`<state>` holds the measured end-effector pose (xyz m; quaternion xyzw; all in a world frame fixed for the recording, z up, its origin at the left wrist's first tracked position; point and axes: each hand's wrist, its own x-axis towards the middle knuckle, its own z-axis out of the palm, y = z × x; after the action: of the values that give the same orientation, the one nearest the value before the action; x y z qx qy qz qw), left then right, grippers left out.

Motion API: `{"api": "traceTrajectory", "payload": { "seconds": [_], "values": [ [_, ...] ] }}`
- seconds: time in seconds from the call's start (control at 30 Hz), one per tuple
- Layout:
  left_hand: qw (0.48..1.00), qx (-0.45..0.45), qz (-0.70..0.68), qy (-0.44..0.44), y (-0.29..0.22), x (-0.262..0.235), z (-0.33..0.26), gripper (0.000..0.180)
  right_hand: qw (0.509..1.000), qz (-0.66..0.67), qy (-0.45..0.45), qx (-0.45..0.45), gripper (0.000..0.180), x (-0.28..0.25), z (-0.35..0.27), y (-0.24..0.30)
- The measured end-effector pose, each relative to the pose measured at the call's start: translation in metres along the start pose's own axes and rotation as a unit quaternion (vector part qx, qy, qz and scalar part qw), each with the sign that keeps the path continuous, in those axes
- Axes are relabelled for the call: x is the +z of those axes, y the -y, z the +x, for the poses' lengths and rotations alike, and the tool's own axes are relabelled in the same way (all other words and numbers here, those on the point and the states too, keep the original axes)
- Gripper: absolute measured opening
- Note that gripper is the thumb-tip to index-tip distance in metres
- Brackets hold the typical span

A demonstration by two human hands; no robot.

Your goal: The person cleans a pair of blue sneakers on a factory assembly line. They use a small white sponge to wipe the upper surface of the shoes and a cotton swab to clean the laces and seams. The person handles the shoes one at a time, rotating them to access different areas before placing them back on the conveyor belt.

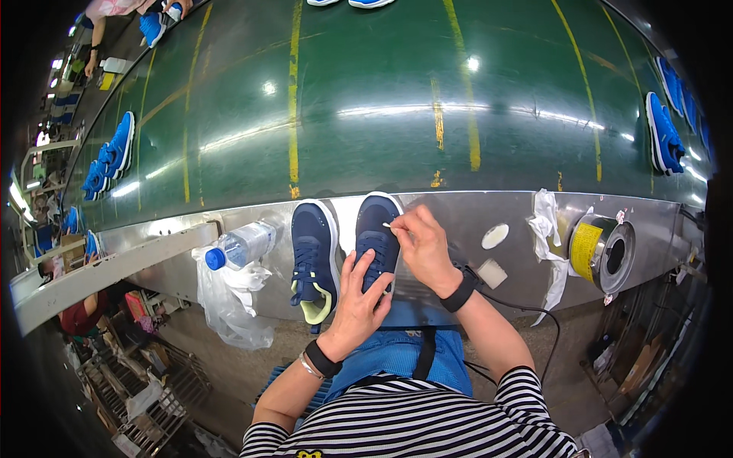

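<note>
Two navy sneakers with white soles stand side by side on the metal ledge, toes toward the belt. The right sneaker [374,216] is under my left hand [356,294], whose fingers and thumb hold it across the laces. My right hand [424,248] is closed in a pinch on a cotton swab [388,225], its pale tip at the toe of that sneaker. Most of the swab is hidden by my fingers. Just left, the other sneaker [308,244] stands untouched, its lime-green lining showing at the heel opening.
Beyond the ledge [466,263] runs a green conveyor belt [366,145] carrying blue shoes [664,133]. A water bottle [244,246] and plastic bag [229,305] lie left; a yellow-labelled can [586,250], crumpled tissue [544,221] and white pad [492,272] are right. A co-worker's hand [179,6] is far left.
</note>
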<state>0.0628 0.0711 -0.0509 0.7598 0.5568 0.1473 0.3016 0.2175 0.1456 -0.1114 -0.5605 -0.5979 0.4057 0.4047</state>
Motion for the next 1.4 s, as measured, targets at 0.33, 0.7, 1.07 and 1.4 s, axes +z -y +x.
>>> {"api": "traceTrajectory", "payload": {
  "seconds": [0.33,0.7,1.07,1.4],
  "values": [
    [1.000,0.003,-0.004,0.005,0.000,-0.001,0.000,0.040,1.000,-0.005,0.002,0.000,0.009,0.003,0.001,0.000],
    [1.000,0.003,-0.009,0.002,0.000,-0.001,0.001,0.039,1.000,-0.028,-0.007,0.005,0.009,0.005,0.005,0.005],
    [1.000,0.003,-0.013,0.003,0.001,-0.001,0.001,0.040,0.999,-0.007,0.047,0.022,0.007,-0.006,0.003,0.006],
    [1.000,0.002,-0.012,0.004,0.002,0.001,0.000,0.039,0.996,0.034,0.060,0.052,0.006,-0.013,0.004,0.002]
  ]
}}
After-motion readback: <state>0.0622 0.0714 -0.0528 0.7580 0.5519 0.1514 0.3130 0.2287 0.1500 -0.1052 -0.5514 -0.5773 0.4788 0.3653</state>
